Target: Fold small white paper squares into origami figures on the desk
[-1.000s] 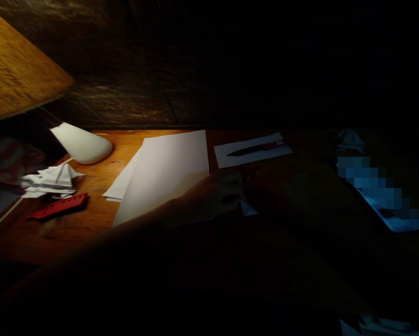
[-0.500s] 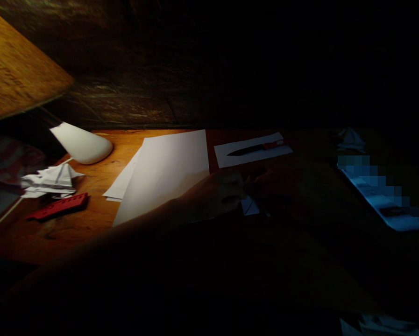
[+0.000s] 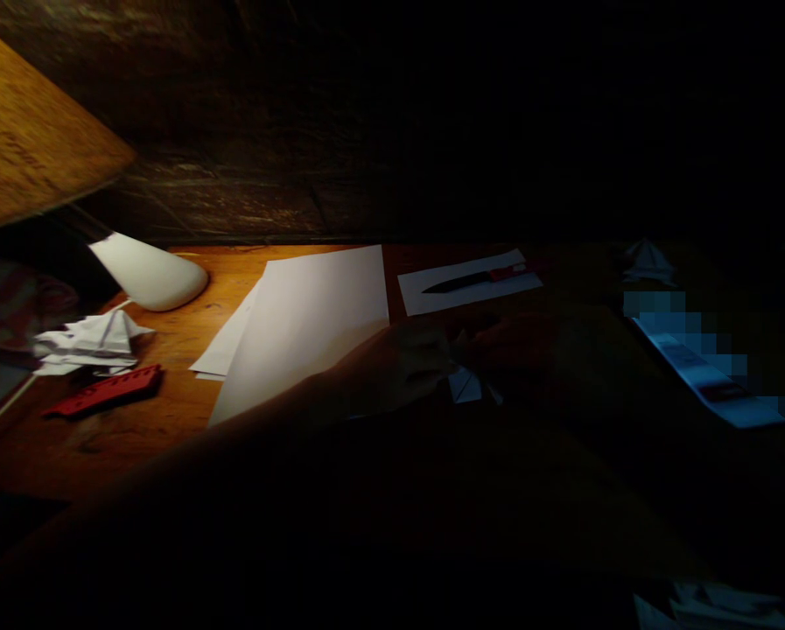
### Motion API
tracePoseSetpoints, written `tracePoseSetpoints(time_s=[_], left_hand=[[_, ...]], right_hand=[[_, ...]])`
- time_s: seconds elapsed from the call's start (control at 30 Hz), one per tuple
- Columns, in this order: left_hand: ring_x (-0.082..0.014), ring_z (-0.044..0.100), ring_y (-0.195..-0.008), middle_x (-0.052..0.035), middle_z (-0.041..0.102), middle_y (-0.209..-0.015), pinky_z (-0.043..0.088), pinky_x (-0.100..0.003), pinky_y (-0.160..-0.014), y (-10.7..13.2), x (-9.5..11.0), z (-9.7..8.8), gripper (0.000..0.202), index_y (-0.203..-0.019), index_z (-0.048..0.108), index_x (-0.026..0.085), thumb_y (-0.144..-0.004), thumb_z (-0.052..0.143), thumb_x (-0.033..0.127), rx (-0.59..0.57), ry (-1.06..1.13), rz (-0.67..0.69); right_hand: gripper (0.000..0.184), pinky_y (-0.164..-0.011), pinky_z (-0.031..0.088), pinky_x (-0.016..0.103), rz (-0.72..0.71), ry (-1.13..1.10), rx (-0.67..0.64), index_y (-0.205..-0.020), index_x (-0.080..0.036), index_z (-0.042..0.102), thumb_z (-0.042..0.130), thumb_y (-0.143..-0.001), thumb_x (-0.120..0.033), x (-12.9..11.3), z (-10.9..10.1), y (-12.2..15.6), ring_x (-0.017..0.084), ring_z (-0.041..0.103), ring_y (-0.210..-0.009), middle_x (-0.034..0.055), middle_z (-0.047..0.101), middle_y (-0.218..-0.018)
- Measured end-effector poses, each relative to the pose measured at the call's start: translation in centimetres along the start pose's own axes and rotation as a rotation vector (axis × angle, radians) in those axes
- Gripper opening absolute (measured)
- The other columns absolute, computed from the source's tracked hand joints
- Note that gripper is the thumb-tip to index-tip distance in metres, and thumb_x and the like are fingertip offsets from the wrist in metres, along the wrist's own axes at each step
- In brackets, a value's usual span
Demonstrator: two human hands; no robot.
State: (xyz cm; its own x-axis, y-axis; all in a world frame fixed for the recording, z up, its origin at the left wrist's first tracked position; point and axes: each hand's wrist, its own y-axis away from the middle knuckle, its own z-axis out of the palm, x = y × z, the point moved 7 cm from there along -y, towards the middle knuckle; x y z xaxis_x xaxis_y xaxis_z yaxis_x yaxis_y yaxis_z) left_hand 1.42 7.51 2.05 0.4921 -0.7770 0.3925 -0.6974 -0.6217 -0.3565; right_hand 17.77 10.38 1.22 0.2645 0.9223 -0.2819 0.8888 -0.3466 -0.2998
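In a very dark scene my left hand (image 3: 405, 363) and my right hand (image 3: 516, 350) meet at the middle of a wooden desk (image 3: 169, 420). Both close on a small folded piece of white paper (image 3: 466, 385), whose pale corners show between and below the fingers. My left forearm runs down to the lower left in shadow. Just left of my hands lie white paper sheets (image 3: 306, 319).
A white lamp base (image 3: 149, 273) stands at the back left under a wooden shade (image 3: 31, 157). Crumpled folded paper (image 3: 94, 339) and a red ruler-like strip (image 3: 103, 390) lie at the left. Behind my hands a knife (image 3: 477, 279) rests on a paper slip. More paper lies far right.
The folded paper shows a little more below my fingers, and my hands have shifted slightly on it. The view has drifted a bit to the right.
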Motion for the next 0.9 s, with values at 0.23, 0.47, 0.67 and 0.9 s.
tracePoseSetpoints(time_s=[0.23, 0.47, 0.67, 0.9], left_hand=[[-0.0206, 0.066, -0.101, -0.0096, 0.070, -0.106, 0.056, -0.036, -0.087, 0.0, 0.5, -0.5, 0.011, -0.097, 0.070, 0.017, -0.092, 0.060, 0.017, -0.058, 0.052, 0.025], [-0.0226, 0.066, -0.107, -0.0074, 0.072, -0.112, 0.056, -0.040, -0.092, 0.2, 0.9, -1.3, 0.022, -0.102, 0.073, 0.022, -0.087, 0.060, 0.011, -0.069, 0.018, 0.056], [-0.0245, 0.064, -0.115, -0.0071, 0.071, -0.122, 0.055, -0.042, -0.095, 0.4, 0.6, -1.1, 0.030, -0.109, 0.074, 0.024, -0.086, 0.061, 0.010, -0.121, -0.008, 0.085], [-0.0248, 0.065, -0.110, -0.0054, 0.074, -0.114, 0.055, -0.044, -0.096, 0.4, 1.2, -1.1, 0.029, -0.110, 0.072, 0.023, -0.086, 0.060, 0.011, -0.139, -0.064, 0.090]], right_hand=[[0.039, -0.101, 0.052, 0.047, -0.008, -0.022, 0.006, -0.130, -0.027, 0.070, 0.061, -0.094, -0.017, -0.1, -0.2, 0.0, 0.026, 0.067, -0.119, 0.0062, 0.072, -0.132], [0.036, -0.102, 0.053, 0.045, -0.001, -0.098, 0.019, -0.127, -0.027, 0.071, 0.059, -0.095, -0.016, 0.0, -0.2, 0.0, 0.025, 0.066, -0.121, 0.0062, 0.070, -0.134], [0.036, -0.101, 0.054, 0.045, 0.005, -0.097, 0.007, -0.127, -0.025, 0.070, 0.058, -0.095, -0.016, 0.0, -0.3, 0.0, 0.025, 0.067, -0.119, 0.0051, 0.069, -0.135], [0.041, -0.101, 0.053, 0.044, 0.020, -0.082, 0.012, -0.136, -0.029, 0.064, 0.059, -0.096, -0.019, 0.4, 0.4, 0.3, 0.024, 0.065, -0.120, 0.0042, 0.067, -0.137]])
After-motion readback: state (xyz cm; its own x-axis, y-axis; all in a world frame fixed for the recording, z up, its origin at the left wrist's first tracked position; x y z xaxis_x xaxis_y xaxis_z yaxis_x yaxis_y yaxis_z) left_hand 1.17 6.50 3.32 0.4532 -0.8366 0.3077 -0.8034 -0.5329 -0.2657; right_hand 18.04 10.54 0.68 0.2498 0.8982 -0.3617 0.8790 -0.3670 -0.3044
